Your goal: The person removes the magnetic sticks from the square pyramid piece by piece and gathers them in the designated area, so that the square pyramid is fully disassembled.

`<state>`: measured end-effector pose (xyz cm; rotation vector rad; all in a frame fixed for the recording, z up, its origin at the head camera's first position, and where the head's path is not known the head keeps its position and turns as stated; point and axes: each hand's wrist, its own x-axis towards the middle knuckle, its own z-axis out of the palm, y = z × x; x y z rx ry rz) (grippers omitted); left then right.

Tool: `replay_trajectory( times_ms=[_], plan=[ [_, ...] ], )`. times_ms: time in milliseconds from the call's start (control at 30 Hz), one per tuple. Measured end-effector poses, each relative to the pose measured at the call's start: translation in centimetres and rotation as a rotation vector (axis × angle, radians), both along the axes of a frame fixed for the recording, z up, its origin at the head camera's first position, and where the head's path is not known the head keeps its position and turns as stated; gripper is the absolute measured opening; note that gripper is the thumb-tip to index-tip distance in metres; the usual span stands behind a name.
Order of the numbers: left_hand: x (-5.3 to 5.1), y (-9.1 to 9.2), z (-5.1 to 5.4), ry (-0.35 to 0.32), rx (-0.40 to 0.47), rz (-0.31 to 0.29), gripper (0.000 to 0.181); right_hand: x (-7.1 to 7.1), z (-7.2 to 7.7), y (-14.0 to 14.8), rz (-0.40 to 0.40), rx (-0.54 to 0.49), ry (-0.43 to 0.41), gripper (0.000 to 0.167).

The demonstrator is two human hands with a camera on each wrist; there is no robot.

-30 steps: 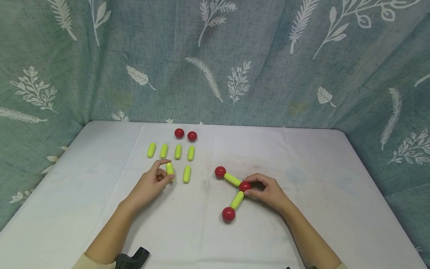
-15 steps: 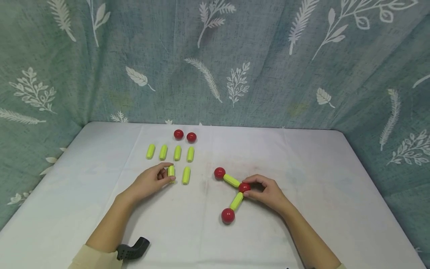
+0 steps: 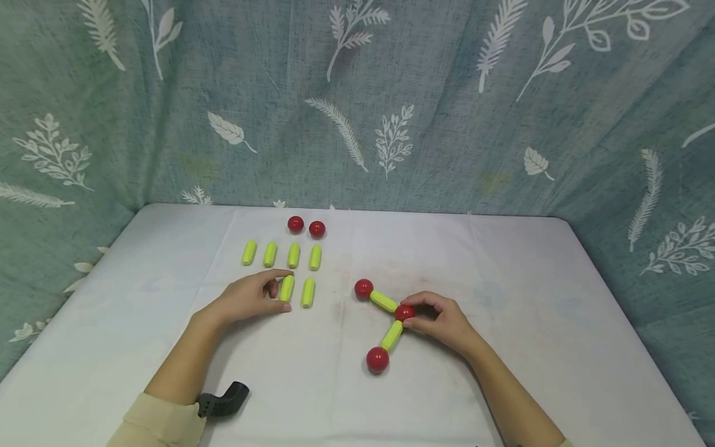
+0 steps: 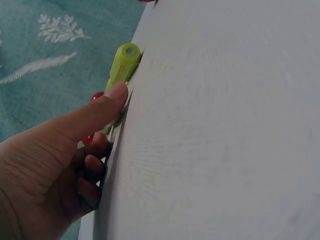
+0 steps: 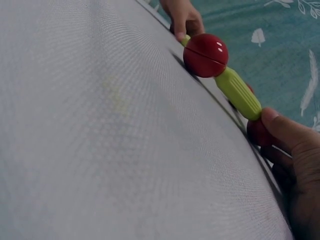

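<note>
My left hand [image 3: 248,299] is around a yellow-green rod [image 3: 287,288] lying on the table, its index fingertip just past the far end and its thumb just off the near end. In the left wrist view the thumb of the left hand [image 4: 60,150] is extended beside a rod [image 4: 124,64]. My right hand [image 3: 445,320] pinches the middle red ball [image 3: 404,313] of a bent chain. Two rods, one [image 3: 383,302] and another [image 3: 392,335], join it to a far red ball [image 3: 364,288] and a near red ball [image 3: 377,359].
Just right of the left hand lies another rod [image 3: 308,292]. Behind are a row of several rods [image 3: 293,255] and two loose red balls [image 3: 295,225] [image 3: 317,230]. A patterned curtain [image 3: 357,124] hangs beyond the white table [image 3: 503,261].
The left thumb has moved off the rod toward the near side, and the rod now lies slightly further right, beside the neighbouring one. The right hand keeps its grip on the ball.
</note>
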<state>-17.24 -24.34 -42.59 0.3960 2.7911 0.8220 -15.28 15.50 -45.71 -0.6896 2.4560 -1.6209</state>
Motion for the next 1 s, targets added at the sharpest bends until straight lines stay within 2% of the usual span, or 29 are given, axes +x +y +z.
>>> replay_trajectory(
  times_ms=[233,400,533,667,767,900,1000],
  plan=[
    [0.1,-0.3,-0.1,-0.019,0.042,0.032,0.077,0.1,0.1,-0.2,-0.01,0.034,-0.016,0.033],
    [0.4,-0.3,-0.1,-0.007,0.18,0.048,0.08,0.0,0.1,-0.2,-0.001,0.027,-0.011,0.033],
    [1.0,0.4,0.3,0.036,0.274,0.03,0.075,0.0,0.1,-0.2,-0.001,0.027,-0.014,0.034],
    [1.2,1.9,0.7,0.105,0.291,-0.006,0.071,0.2,0.2,-0.3,-0.013,0.047,-0.037,0.035],
    [1.1,3.5,0.9,0.14,0.29,-0.043,0.067,0.7,1.2,-0.5,-0.007,0.052,-0.037,0.034],
    [0.9,6.2,1.1,0.155,0.27,-0.108,0.062,1.3,3.0,-0.7,0.002,0.051,-0.033,0.032],
    [0.7,8.3,1.1,0.163,0.252,-0.163,0.059,1.5,3.3,-0.9,0.003,0.045,-0.049,0.032]
  ],
)
